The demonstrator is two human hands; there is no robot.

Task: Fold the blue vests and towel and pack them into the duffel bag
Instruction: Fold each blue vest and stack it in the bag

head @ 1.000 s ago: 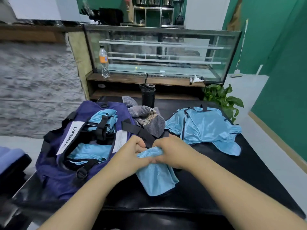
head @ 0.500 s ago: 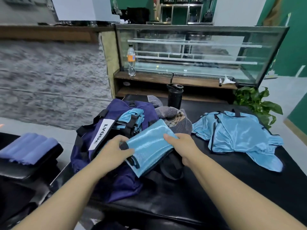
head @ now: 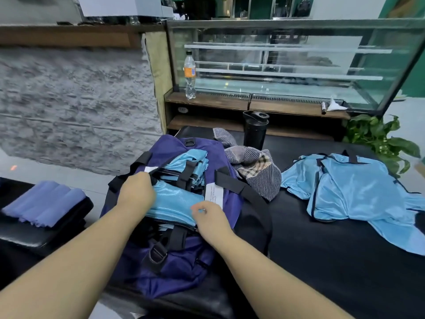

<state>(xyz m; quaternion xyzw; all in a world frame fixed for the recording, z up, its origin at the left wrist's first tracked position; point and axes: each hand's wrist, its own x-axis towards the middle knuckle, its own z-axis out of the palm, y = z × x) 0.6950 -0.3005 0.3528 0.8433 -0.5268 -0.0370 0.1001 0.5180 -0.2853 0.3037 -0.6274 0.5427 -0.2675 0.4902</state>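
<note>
Folded vest atop duffel bag opening

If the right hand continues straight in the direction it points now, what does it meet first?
Probably the folded blue vest at the mouth of the duffel bag; the right hand already seems to touch its near edge, though depth is unclear.

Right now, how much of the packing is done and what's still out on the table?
Done: at least one folded blue vest already sits in the open duffel bag. In hand: the left hand and right hand are laying another folded vest into the opening. Left: the unfolded vests heaped on the table and the unfolded striped towel beside the bag.
</note>
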